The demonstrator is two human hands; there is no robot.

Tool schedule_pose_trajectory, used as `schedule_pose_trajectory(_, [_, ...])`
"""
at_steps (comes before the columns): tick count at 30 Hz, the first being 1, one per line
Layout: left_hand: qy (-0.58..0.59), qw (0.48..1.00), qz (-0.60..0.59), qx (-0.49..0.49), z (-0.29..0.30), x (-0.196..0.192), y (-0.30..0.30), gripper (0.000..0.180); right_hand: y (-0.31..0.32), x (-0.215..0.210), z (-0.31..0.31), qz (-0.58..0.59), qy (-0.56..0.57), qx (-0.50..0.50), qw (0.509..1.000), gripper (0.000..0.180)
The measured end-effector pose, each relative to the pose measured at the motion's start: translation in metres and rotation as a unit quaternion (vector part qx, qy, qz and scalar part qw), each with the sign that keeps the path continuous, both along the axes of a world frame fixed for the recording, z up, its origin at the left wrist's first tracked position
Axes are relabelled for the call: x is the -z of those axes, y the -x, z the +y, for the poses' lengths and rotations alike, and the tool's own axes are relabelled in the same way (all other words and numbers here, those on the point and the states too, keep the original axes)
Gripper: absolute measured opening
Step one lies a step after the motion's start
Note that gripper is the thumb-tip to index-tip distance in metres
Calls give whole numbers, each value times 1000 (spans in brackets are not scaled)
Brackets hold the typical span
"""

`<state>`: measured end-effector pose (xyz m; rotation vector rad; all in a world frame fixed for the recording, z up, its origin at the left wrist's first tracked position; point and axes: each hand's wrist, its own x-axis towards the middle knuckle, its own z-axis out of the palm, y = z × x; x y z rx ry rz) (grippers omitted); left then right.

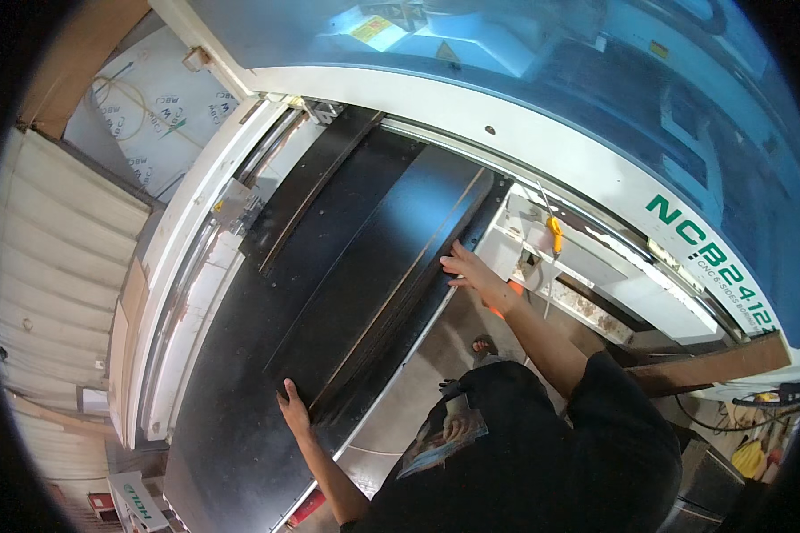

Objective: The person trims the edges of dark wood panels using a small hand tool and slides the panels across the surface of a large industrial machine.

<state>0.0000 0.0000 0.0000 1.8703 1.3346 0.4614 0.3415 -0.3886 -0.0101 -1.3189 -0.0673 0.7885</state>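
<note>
And here is the long dark panel point(375, 277), lying flat and slantwise on the black machine bed point(227, 404), its narrow brown edge facing the person's side. The right hand point(473, 270) is at that long edge toward the far end, fingers spread and loosely bent, closed around nothing, the fingertips at the edge; whether they press, I can't tell. Down at the near end, the left hand point(295, 412) sits by the corner, fingers pointing away from the body; part of it is turned from view, so no telling whether it grips the panel or merely rests there.

Over to the left, a slim dark strip point(322, 191) with a brown edge runs alongside, and a metal clamp block point(238, 207) sits on the side rail, its details too small to read. Up top, the blue see-through cover point(542, 67) is cut off by the round rim, glare blurring what's inside. A yellow handle point(555, 236) hangs at the machine's front on the right. Something orange point(516, 289) peeks out behind the right wrist, mostly hidden, and one foot point(483, 346) shows below; the black shirt point(542, 449) blocks the rest.
</note>
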Motion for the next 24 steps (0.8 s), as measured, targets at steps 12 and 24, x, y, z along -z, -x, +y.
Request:
schedule_pose_trajectory(12, [-17, 1000, -23, 3, -35, -16, -16, 91, -19, 39, -179, -437, 560, 346, 612, 46])
schedule_pose_trajectory(24, [-412, 902, 14, 127, -30, -41, -69, 71, -48, 53, -199, -362, 312, 251, 842, 54])
